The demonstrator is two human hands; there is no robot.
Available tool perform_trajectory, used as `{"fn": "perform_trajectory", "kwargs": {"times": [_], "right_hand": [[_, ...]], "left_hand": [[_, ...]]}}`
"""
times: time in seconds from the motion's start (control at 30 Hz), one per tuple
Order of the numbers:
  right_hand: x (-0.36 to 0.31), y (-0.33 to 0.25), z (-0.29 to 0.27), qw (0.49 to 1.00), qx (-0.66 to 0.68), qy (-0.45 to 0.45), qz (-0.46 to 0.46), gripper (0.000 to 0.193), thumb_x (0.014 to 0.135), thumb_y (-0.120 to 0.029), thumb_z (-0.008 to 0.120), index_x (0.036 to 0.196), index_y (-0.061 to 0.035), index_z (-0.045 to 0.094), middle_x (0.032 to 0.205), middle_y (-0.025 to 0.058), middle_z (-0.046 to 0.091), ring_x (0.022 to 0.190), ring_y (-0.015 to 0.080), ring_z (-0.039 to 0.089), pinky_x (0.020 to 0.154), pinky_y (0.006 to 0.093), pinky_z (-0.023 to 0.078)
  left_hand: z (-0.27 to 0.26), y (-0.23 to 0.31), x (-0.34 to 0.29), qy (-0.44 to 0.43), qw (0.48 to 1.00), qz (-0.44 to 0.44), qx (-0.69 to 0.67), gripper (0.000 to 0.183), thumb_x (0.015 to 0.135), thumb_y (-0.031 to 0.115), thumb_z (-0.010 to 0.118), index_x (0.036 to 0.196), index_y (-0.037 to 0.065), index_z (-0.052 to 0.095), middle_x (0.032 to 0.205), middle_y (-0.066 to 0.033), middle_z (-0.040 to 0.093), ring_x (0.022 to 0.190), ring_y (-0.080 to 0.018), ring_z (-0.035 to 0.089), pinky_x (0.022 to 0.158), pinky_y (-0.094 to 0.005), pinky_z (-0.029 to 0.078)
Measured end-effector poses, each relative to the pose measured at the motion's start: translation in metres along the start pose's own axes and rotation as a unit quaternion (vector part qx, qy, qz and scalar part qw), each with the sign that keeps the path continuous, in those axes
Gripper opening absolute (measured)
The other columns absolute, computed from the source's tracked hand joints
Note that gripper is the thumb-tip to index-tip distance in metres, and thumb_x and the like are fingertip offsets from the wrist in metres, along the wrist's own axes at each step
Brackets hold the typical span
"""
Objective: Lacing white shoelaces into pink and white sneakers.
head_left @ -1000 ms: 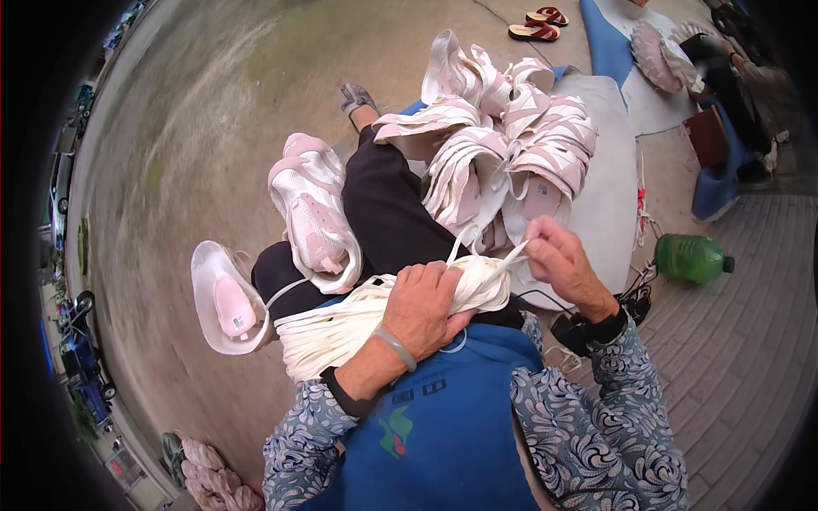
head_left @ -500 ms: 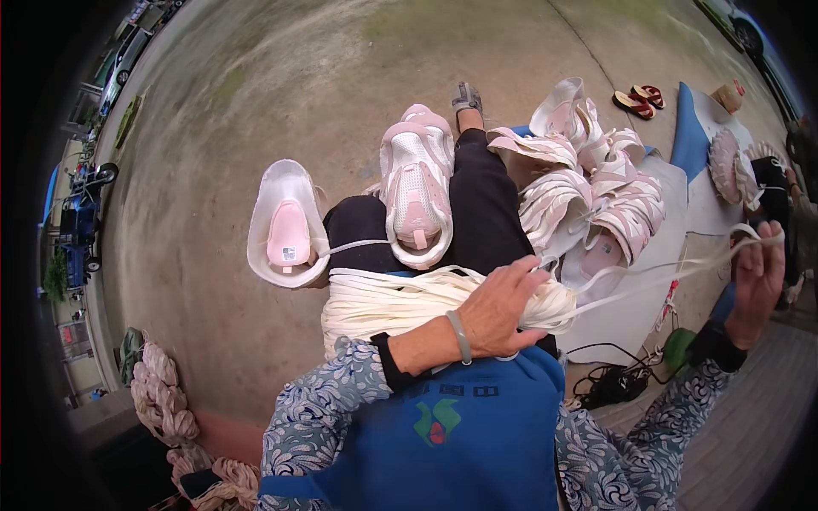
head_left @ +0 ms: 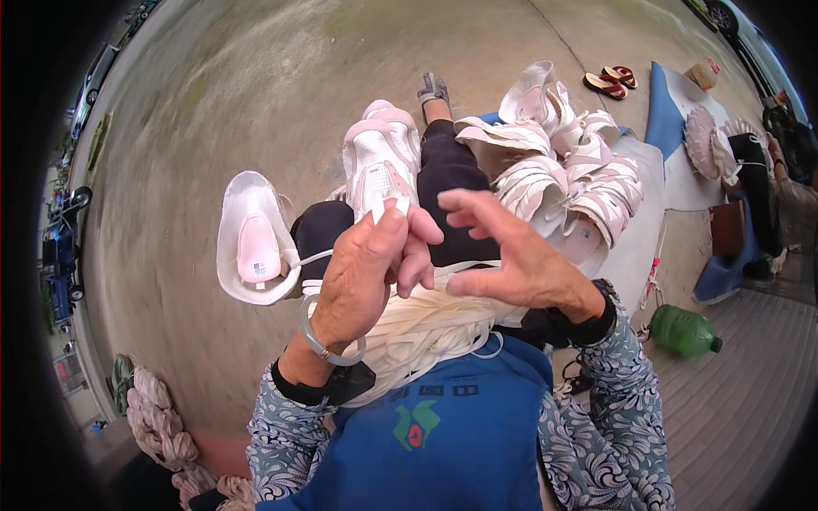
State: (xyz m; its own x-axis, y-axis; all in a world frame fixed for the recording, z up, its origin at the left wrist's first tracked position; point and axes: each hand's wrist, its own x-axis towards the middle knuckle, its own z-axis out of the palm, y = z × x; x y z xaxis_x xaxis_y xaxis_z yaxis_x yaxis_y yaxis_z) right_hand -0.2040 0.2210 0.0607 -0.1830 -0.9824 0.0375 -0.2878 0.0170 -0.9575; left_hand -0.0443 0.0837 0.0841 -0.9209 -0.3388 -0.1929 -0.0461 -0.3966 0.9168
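My left hand point(head_left: 362, 264) is raised in front of my lap, thumb and forefinger pinching a short end of white shoelace point(head_left: 380, 209). To its right my right hand point(head_left: 520, 260) hovers with fingers apart and nothing visible in them. Under both hands a thick bundle of cream laces point(head_left: 417, 332) lies across my lap, partly hidden. Just beyond the left hand, a pink-and-white shoe upper point(head_left: 375, 153) rests on my legs, its near end covered by the fingers. A second upper point(head_left: 234, 255), with a pink insole showing, sits at the left by my knee.
A heap of pink-and-white uppers point(head_left: 567, 183) lies on a mat to the right. Sandals point(head_left: 609, 83), a green plastic bottle point(head_left: 684, 331) and a seated person point(head_left: 758, 183) with more uppers are farther right. Bundled uppers point(head_left: 153, 417) stand at lower left.
My right hand has come in from the far right, where it was drawing laces out, and opened. My left hand has risen off the bundle and now pinches a lace end. The view has shifted.
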Motion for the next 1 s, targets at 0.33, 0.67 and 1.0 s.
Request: {"fn": "perform_trajectory", "kwargs": {"times": [0.33, 0.67, 1.0], "right_hand": [[-0.055, 0.008, -0.061, 0.975, 0.081, -0.067, 0.197, 0.017, 0.086, -0.016, 0.068, 0.082, 0.0003, 0.066, 0.065, -0.0011, 0.057, 0.056, 0.0059, 0.049, 0.05, 0.0219, 0.036], [-0.131, 0.006, -0.132, 0.919, 0.03, -0.026, 0.391, 0.017, 0.081, -0.015, 0.071, 0.076, 0.0004, 0.066, 0.059, -0.0024, 0.055, 0.048, 0.0036, 0.042, 0.043, 0.0207, 0.03], [-0.167, 0.047, -0.166, 0.921, 0.009, 0.353, 0.167, 0.03, 0.101, -0.028, 0.047, 0.078, -0.0086, 0.05, 0.059, -0.0094, 0.034, 0.046, -0.0004, 0.024, 0.04, 0.0196, 0.016]], "left_hand": [[-0.018, 0.03, 0.015, 0.041, 0.979, 0.071, -0.186, 0.037, 0.104, 0.032, 0.03, 0.086, 0.006, 0.048, 0.053, 0.0058, 0.026, 0.046, -0.0068, 0.024, 0.05, -0.0251, 0.034], [0.017, -0.026, 0.031, -0.037, 0.991, -0.081, -0.095, 0.039, 0.103, 0.036, 0.035, 0.082, 0.006, 0.048, 0.056, 0.0058, 0.03, 0.047, -0.0057, 0.027, 0.045, -0.0225, 0.028], [-0.005, -0.003, 0.021, 0.097, 0.991, 0.022, -0.087, 0.036, 0.103, 0.033, 0.038, 0.084, 0.005, 0.05, 0.057, 0.0062, 0.031, 0.046, -0.0045, 0.027, 0.043, -0.0213, 0.026]]}}
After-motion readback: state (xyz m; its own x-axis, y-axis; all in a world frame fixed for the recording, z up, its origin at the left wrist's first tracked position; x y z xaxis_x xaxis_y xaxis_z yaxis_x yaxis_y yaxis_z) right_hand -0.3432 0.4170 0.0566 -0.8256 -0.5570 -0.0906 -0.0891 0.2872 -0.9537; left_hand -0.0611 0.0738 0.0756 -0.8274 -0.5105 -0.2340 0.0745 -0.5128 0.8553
